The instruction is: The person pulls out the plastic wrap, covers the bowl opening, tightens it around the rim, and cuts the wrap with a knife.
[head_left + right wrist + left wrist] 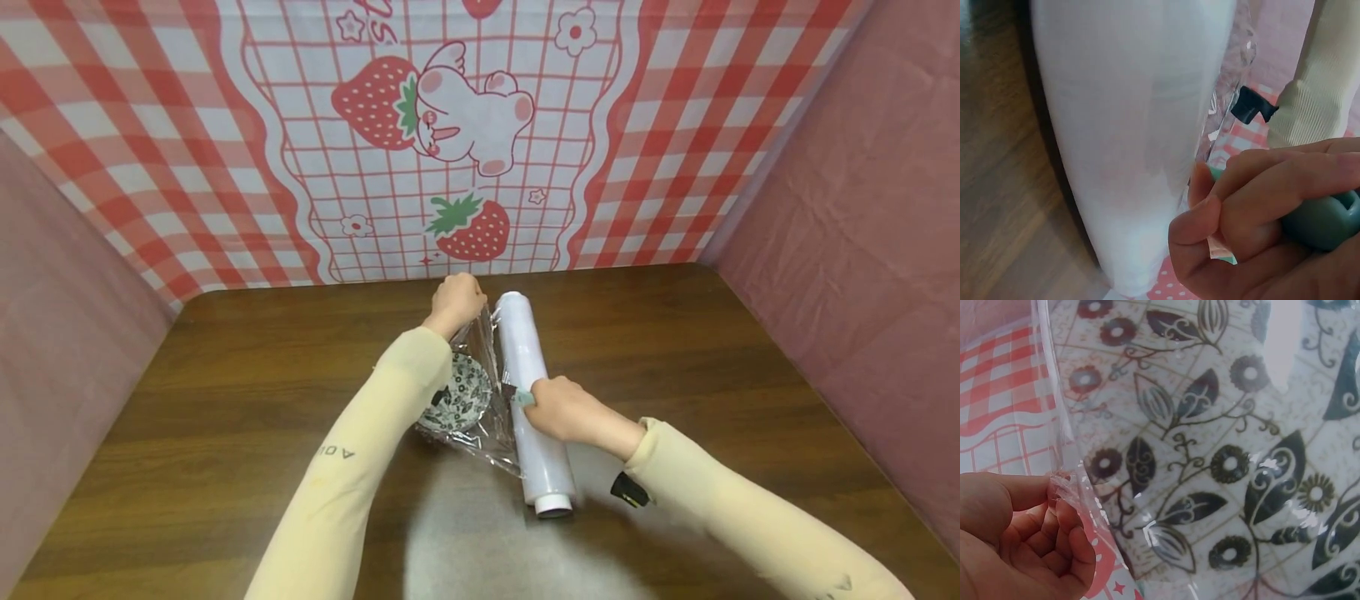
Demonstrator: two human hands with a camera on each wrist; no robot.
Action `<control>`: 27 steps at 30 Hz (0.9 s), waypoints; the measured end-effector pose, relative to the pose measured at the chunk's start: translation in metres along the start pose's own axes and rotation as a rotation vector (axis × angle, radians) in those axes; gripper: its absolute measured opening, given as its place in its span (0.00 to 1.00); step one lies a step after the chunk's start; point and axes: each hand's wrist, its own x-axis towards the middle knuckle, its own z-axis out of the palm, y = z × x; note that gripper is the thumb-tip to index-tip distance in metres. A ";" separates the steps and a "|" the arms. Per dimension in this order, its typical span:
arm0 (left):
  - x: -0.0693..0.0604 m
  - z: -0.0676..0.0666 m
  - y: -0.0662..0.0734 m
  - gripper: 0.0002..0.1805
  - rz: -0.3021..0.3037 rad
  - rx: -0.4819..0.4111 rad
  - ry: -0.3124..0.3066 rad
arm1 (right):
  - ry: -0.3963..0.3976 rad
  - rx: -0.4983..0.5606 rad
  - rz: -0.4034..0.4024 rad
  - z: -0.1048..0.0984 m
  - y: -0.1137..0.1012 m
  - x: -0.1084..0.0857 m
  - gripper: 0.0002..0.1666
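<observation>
My left hand pinches a gathered edge of clear plastic wrap between thumb and fingers, beyond the bowl. The wrap stretches over a floral-patterned bowl, whose leaves and flowers show through it in the left wrist view. To the right of the bowl lies a long white roll of plastic wrap, with the sheet running off its left side. My right hand reaches across the roll and grips a small green cutter. Its dark tip points left toward the stretched wrap. Curled fingers partly hide the handle.
Everything stands on a brown wooden table. A red-and-white checked cloth with strawberries hangs behind it, and pink cloth covers the sides. Black wrist-camera gear sits under the right sleeve.
</observation>
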 end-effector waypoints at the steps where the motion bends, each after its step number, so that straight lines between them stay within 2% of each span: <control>1: 0.000 0.000 0.000 0.21 0.001 -0.003 -0.002 | 0.001 0.003 -0.002 0.000 0.000 -0.002 0.11; 9: 0.002 0.001 0.000 0.21 -0.001 0.005 -0.003 | -0.013 0.027 -0.004 0.003 0.004 -0.015 0.13; 20: 0.000 0.000 0.002 0.24 -0.004 0.006 -0.008 | -0.091 0.144 0.005 0.005 0.004 -0.035 0.14; 27: 0.000 -0.002 0.002 0.24 -0.011 0.010 -0.040 | -0.109 0.163 0.010 0.007 0.003 -0.045 0.15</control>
